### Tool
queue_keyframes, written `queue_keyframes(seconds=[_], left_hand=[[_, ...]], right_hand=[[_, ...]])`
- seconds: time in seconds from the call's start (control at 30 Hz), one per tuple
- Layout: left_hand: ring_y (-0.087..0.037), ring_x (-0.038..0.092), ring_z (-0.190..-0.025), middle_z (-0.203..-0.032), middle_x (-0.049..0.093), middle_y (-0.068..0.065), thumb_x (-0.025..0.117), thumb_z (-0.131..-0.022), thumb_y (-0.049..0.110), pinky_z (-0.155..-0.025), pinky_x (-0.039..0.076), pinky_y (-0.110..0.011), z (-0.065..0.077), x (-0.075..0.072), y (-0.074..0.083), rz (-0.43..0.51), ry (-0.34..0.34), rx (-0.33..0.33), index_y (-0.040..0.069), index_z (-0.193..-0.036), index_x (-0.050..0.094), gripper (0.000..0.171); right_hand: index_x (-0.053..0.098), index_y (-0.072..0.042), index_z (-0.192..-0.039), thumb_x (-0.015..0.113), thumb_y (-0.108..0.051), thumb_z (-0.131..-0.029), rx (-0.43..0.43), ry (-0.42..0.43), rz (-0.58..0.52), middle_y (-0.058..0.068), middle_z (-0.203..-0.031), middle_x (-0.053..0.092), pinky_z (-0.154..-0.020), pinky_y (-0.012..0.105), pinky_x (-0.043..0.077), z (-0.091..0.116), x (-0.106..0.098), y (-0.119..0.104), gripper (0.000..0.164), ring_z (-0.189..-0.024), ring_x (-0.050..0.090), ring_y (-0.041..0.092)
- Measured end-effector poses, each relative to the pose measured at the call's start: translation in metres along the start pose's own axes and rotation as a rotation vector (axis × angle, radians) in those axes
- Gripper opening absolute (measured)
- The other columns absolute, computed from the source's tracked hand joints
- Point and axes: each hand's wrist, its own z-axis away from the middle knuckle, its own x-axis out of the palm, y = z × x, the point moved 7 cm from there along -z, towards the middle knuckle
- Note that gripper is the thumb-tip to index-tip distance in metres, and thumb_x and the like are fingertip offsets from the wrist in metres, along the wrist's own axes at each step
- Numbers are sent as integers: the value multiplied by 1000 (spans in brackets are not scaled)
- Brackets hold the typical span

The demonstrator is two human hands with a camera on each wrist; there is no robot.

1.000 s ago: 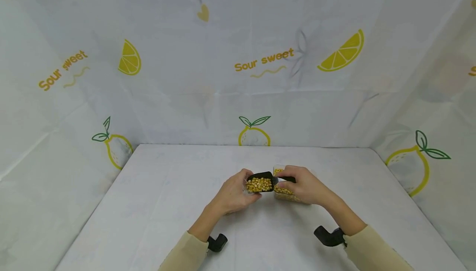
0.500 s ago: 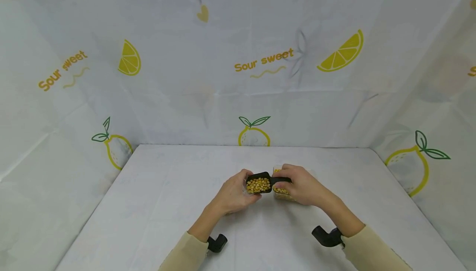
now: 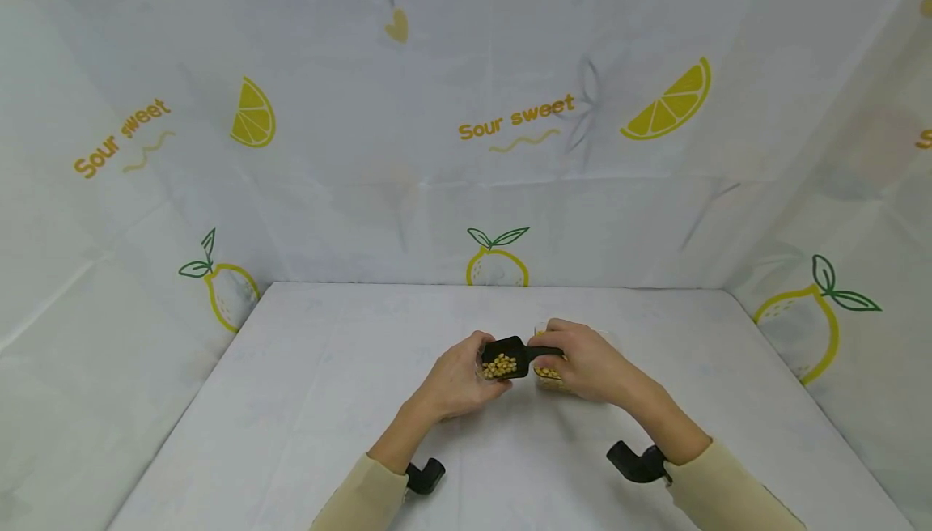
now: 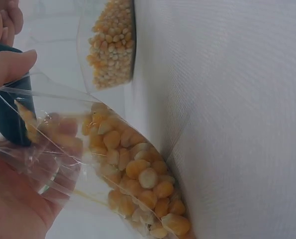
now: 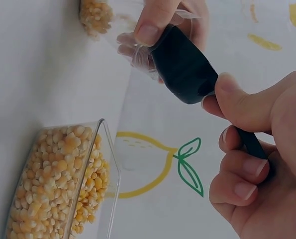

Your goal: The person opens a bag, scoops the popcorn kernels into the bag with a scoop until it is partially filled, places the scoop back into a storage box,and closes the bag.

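My right hand (image 3: pixel 593 363) grips the handle of a black scoop (image 3: pixel 515 350), fingers curled round it in the right wrist view. Some corn kernels (image 3: pixel 499 367) lie in the scoop, whose front end is inside the mouth of a clear plastic bag (image 4: pixel 63 102). My left hand (image 3: pixel 460 375) holds the bag by its mouth, thumb up at the scoop's edge. Kernels fill the bag's lower part in the left wrist view, and some slide off the scoop into it. A clear box (image 5: pixel 100 144) of corn kernels stands beside, partly hidden behind my right hand in the head view.
The white table (image 3: pixel 349 353) carries the box just right of the bag. A white lemon-print cloth (image 3: pixel 328 191) hangs behind and at both sides. A black wrist mount (image 3: pixel 425 476) sits at the left sleeve, another black mount (image 3: pixel 637 463) at the right.
The kernels in the scoop have dwindled from a full load to a small heap at its front. My right hand has shifted slightly left and up; my left hand has stayed in place.
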Motion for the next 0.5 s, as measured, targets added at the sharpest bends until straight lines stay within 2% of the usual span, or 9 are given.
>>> queue_keyframes(seconds=[0.5], left_hand=[[-14, 62, -97, -116, 67, -4, 82, -82, 36, -85, 51, -34, 1, 0, 0, -15, 3, 14, 9, -130, 55, 61]], right_hand=[[75, -8, -102, 79, -5, -87, -62, 34, 106, -9, -83, 50, -60, 23, 43, 0, -1, -12, 16, -68, 46, 4]])
